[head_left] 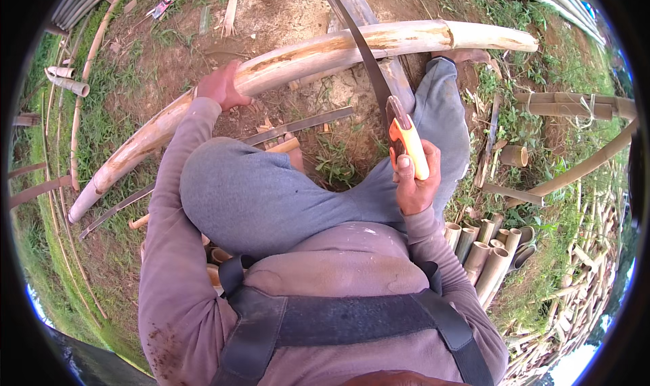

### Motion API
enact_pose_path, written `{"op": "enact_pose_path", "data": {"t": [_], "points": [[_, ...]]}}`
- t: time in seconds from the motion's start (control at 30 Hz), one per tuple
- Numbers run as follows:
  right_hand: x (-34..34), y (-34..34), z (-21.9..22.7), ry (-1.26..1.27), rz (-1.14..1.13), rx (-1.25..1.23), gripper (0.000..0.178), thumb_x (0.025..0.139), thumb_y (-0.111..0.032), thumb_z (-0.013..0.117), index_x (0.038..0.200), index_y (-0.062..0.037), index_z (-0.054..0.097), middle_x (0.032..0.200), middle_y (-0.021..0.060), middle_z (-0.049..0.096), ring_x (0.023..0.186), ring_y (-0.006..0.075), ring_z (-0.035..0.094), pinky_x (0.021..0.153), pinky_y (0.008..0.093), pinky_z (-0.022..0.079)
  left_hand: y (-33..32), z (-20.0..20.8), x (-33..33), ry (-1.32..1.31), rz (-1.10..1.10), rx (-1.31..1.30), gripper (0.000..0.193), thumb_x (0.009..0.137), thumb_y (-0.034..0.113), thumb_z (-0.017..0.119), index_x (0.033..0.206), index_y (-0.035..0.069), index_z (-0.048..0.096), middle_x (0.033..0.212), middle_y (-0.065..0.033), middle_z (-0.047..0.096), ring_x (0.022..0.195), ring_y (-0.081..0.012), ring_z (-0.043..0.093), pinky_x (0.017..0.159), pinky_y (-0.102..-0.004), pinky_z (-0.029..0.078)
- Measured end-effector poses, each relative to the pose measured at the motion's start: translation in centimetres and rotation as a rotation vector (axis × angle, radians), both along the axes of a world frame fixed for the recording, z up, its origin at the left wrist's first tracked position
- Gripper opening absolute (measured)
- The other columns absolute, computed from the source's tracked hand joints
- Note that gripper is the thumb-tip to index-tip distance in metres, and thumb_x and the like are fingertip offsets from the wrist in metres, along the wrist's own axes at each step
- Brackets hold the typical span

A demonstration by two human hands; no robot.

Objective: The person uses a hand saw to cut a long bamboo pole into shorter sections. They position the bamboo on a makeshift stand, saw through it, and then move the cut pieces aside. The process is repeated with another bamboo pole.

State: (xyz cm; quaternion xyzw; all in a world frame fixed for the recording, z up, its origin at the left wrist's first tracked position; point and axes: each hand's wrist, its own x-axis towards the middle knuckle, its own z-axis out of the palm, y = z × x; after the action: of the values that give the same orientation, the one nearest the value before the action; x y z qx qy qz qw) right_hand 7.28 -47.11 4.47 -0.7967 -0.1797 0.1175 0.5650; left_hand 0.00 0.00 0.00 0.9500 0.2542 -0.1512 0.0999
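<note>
A long pale bamboo pole point(291, 64) lies across in front of me, resting over another bamboo pole point(352, 7) that runs away from me. My left hand point(221, 88) is wrapped round the long pole, left of its middle. In my right hand point(418, 179) is a hand saw point(369, 54), gripped by its orange and yellow handle. The dark, curved blade points away from me and passes over the pole in this view; whether it touches the bamboo I cannot tell.
Cut bamboo pieces point(484, 247) stand bundled at my right side. Beyond them lies a heap of split bamboo point(569, 298). Thick bamboo lengths point(569, 106) lie at the right. A dark flat strip point(298, 125) is on the ground near my knees. Poles point(84, 7) lie at the far left.
</note>
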Motion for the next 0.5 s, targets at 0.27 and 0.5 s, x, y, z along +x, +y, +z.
{"op": "enact_pose_path", "data": {"t": [0.27,0.5], "points": [[-2.8,-2.5,3.3,-0.071,-0.043,-0.017,0.053,0.104,-0.016,0.071,0.149,0.0070,0.055,0.139,0.0210,0.069,0.118,0.0243,0.072,0.102,0.0368,0.057,-0.4,-0.1,-0.4,-0.046,0.008,-0.018,0.112,0.064,0.053,0.092,0.156,0.008,0.050,0.141,-0.0189,0.069,0.125,-0.0384,0.069,0.110,-0.0454,0.054],[6.2,8.9,-0.1,-0.206,-0.087,0.132,0.041,0.101,-0.016,0.073,0.137,0.0031,0.066,0.128,0.0194,0.074,0.113,0.0285,0.076,0.095,0.0378,0.059,-1.1,-0.1,0.6,-0.075,0.009,-0.010,0.105,0.063,0.051,0.095,0.150,0.009,0.054,0.130,-0.0224,0.072,0.120,-0.0409,0.069,0.106,-0.0484,0.054]]}}
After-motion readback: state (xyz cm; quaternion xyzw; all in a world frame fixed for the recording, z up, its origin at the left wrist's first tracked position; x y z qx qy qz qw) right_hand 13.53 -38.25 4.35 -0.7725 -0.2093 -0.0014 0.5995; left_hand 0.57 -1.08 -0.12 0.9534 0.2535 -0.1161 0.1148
